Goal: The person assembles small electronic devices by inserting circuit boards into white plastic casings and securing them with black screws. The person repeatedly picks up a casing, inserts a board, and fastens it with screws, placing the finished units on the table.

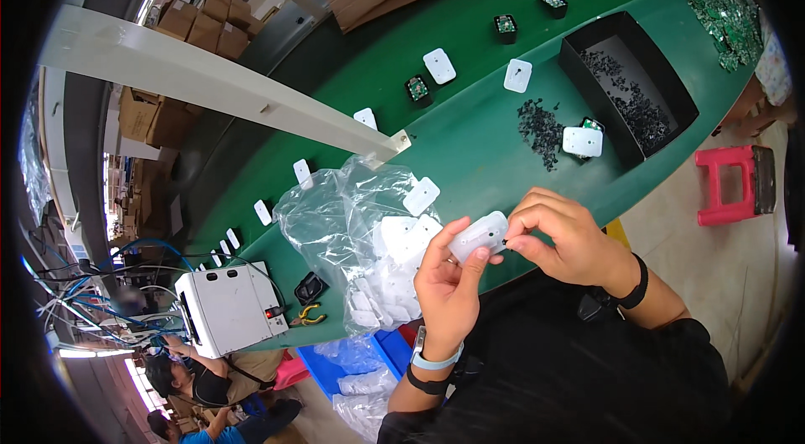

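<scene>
My left hand [450, 285] is closed around the edges of a white plastic cover plate [480, 236], a rounded rectangle with small dark holes. At the plate's right end, my right hand [563, 238] pinches a tiny black part [506, 241] against it; the part is mostly hidden by the fingertips. Left of my left hand, a clear plastic bag [335, 209] lies with several more white plates [407, 236] in and on it. Ahead of my hands are a loose pile of small black parts [542, 132] and a white plate [582, 141] resting over a circuit board.
A black open box [579, 67] holds more black parts. Green circuit boards [723, 20] are heaped at the far right. Black housings [505, 28] line the green conveyor. A metal post [251, 92] crosses on the left, near a white machine [231, 310] and yellow-handled pliers [310, 316].
</scene>
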`<state>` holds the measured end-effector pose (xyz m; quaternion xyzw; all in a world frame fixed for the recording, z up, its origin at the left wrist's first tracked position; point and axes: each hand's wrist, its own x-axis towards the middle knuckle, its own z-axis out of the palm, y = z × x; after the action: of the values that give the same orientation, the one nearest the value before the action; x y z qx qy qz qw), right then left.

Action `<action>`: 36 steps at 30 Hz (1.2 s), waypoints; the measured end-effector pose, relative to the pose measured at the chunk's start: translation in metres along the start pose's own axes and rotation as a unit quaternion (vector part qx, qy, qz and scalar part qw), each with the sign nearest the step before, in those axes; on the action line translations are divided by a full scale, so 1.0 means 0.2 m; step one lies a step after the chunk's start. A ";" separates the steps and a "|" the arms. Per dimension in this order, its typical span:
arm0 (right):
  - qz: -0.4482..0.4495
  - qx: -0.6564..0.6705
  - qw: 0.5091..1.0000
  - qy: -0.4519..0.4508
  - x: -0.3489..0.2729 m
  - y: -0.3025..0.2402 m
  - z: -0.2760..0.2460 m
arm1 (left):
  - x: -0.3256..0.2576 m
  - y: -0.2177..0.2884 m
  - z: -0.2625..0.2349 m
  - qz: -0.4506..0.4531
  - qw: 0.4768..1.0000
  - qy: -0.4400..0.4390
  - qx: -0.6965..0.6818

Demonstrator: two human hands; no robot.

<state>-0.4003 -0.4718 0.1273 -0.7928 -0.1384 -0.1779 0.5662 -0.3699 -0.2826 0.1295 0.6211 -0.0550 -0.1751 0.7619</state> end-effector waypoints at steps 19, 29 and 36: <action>-0.110 -0.171 0.973 0.110 -0.03 -0.09 0.01 | -0.14 0.05 0.13 0.105 0.994 -0.007 0.040; -0.101 -0.189 0.969 0.124 -0.03 -0.15 0.05 | -0.17 0.06 0.13 0.111 0.993 0.005 0.051; 0.021 -0.057 0.991 0.116 0.00 -0.19 0.00 | -0.16 0.07 0.12 0.080 0.996 0.012 0.028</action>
<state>-0.4166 -0.4597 0.1593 -0.8006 -0.0444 -0.2647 0.5357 -0.4053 -0.2918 0.1518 0.6381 -0.1002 -0.1041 0.7563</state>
